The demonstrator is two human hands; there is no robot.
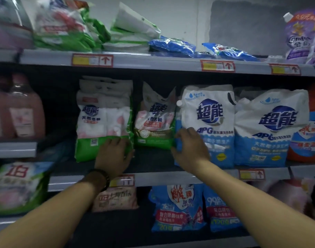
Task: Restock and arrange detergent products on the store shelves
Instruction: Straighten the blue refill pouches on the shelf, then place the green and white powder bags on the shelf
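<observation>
Green-and-white detergent bag (103, 120) and blue-and-white pouch (210, 113), middle shelf (162, 178). Left hand (113, 153) lies flat against the bag; right hand (190, 149) grips the pouch's edge. Advisable: keep both upright, labels forward, sliding rather than lifting.

Upright in a row on the middle shelf (171, 178) — tall white-and-green bag (103, 113) at left, pressed low on its front by the left hand (113, 154); shorter crumpled white-and-green bag (155, 122) set further back; blue-and-white spouted pouch (212, 113), gripped at its lower left edge by the right hand (188, 147); matching pouch (271, 126) touching its right side.
</observation>
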